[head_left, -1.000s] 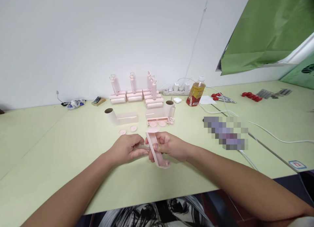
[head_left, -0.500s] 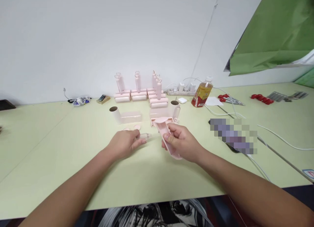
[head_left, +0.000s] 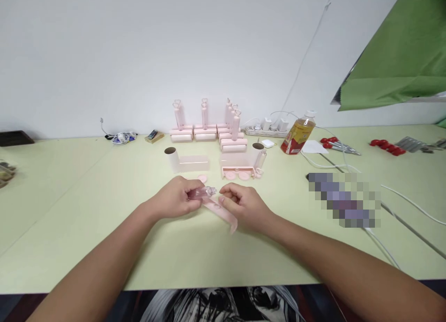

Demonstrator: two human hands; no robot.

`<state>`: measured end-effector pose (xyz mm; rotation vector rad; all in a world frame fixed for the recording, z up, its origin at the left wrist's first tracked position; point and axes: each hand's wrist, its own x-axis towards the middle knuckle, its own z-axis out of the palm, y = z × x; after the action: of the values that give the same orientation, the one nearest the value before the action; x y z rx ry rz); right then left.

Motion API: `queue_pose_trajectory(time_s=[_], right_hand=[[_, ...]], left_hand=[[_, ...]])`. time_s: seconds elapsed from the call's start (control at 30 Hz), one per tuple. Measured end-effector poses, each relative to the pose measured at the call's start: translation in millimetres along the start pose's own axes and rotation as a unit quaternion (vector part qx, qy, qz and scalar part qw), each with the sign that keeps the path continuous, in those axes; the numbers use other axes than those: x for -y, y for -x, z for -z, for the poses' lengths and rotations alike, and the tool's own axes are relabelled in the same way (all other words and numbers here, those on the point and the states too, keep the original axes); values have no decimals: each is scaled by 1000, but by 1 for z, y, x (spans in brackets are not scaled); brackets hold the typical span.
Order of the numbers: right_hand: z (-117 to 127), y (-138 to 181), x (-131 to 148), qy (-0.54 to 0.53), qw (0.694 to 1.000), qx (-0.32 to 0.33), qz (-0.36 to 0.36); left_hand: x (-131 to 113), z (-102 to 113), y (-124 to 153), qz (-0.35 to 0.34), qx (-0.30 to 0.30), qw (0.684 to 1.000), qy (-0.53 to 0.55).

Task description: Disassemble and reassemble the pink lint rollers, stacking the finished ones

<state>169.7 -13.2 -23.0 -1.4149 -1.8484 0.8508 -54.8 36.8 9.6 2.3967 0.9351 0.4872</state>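
My left hand (head_left: 177,197) is closed around a clear pink handle (head_left: 199,193), whose transparent tip points right. Below that tip a pale pink curved cover (head_left: 223,212) with a small round hole lies slanted between my hands. My right hand (head_left: 247,204) is beside the cover's right side, fingers curled, with thumb and index finger slightly apart near the handle's tip. Nothing shows between them. Just behind my left hand is a pink round cap (head_left: 202,178). A pink open case (head_left: 239,173) with round discs in front stands behind my right hand.
White paper-core rolls (head_left: 170,160) stand behind the hands beside clear sleeves (head_left: 193,163). Several assembled pink lint rollers (head_left: 234,143) line the wall. To the right are a drink bottle (head_left: 298,134), a power strip (head_left: 268,132), cables, red-handled tools (head_left: 331,143) and a blurred-out device (head_left: 341,201).
The pink cover has gone from my right hand's grip to lying lower between my hands. My left hand has raised the clear handle slightly, and my right fingers have moved toward its tip.
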Motion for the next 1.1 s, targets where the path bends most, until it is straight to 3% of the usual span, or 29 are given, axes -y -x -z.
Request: queue_pose_trajectory(time_s=[0.13,0.23,0.3,0.6,0.77,1.1], right_hand=[[8,1,-13,-71,997,-24,-12],[12,1,-20,-84,996,3,-44],[11,1,-21,-92,993,29,-64],[12,3,-15,-28,995,96,-27],[11,4,-18,-19,994,104,-11],[10,5,-21,-16,994,107,9]], left_hand=[[14,13,-3,115,-106,983,-98],[22,15,-8,214,-190,938,-194],[27,12,-11,254,-207,915,-237],[51,-10,-20,290,-148,899,-292],[55,-8,-18,303,-119,886,-330],[42,6,-14,298,-82,913,-266]])
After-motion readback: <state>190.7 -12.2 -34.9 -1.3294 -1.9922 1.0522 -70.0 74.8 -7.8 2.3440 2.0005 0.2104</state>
